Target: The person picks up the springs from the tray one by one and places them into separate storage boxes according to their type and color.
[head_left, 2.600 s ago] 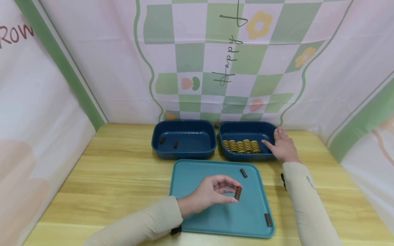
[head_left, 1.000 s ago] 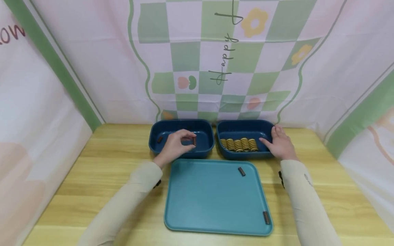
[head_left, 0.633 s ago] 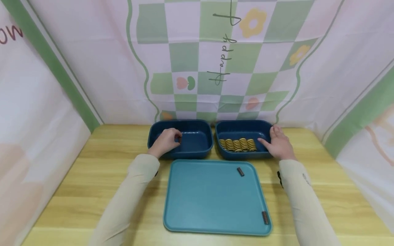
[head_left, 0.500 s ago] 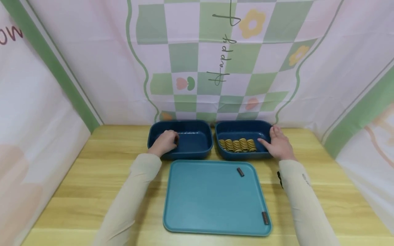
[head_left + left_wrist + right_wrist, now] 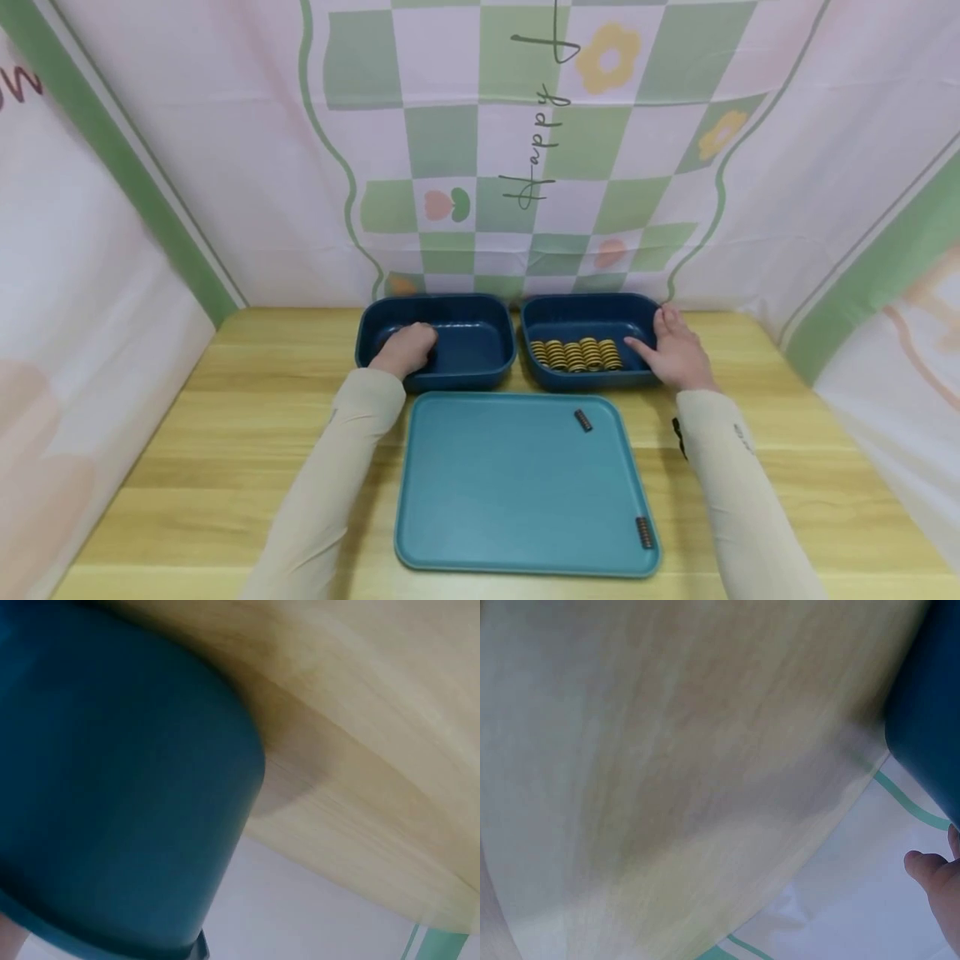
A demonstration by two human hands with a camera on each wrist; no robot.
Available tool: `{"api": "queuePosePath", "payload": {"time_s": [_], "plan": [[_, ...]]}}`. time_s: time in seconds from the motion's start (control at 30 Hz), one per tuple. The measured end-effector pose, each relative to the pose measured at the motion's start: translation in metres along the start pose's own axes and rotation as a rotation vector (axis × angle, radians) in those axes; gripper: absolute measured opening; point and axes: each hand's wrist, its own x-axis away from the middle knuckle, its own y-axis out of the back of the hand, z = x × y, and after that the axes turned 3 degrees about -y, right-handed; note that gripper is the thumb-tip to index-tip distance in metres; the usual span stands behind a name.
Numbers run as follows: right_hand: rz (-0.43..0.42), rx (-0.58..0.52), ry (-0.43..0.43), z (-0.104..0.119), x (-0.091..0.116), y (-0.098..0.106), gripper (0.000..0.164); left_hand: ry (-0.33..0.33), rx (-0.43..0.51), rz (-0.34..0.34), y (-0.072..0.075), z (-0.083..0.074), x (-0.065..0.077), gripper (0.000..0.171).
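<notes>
In the head view, my left hand (image 5: 407, 348) reaches down into the left blue bin (image 5: 491, 379), fingers curled around a small brown ribbed cylinder that they now hide. Any other pieces there are also hidden behind the hand. My right hand (image 5: 678, 354) rests at the right end of the right blue bin (image 5: 555, 383), its fingers straight along the rim and its thumb reaching inside. Yellow-and-black ribbed cylinders (image 5: 576, 355) stand in a row in that bin. The wrist views show mostly the bins' outer walls (image 5: 142, 795).
A teal tray (image 5: 517, 483) lies in front of the bins. On it are one dark ribbed cylinder (image 5: 582, 420) near the back right corner and another dark ribbed cylinder (image 5: 644, 532) by the front right edge. A patterned curtain (image 5: 510, 142) hangs behind the wooden table (image 5: 247, 433).
My left hand has carried a brown ribbed cylinder from above the tray into the left bin, then moved left and lower there. My right hand stays at its bin.
</notes>
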Motion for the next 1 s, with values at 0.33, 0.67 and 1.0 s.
{"api": "queuePosePath", "payload": {"time_s": [0.33,0.67,1.0], "plan": [[0.008,-0.003,-0.005,0.005,0.002,0.002,0.097,0.014,-0.015,0.023,-0.001,0.000,0.000,0.011],[-0.008,-0.011,-0.002,0.003,0.004,0.006,0.096,-0.026,0.003,-0.104,0.032,-0.007,0.008,0.021],[-0.006,-0.004,0.016,0.002,0.001,0.002,0.095,-0.296,-0.080,-0.256,0.039,-0.053,0.020,0.014]]}}
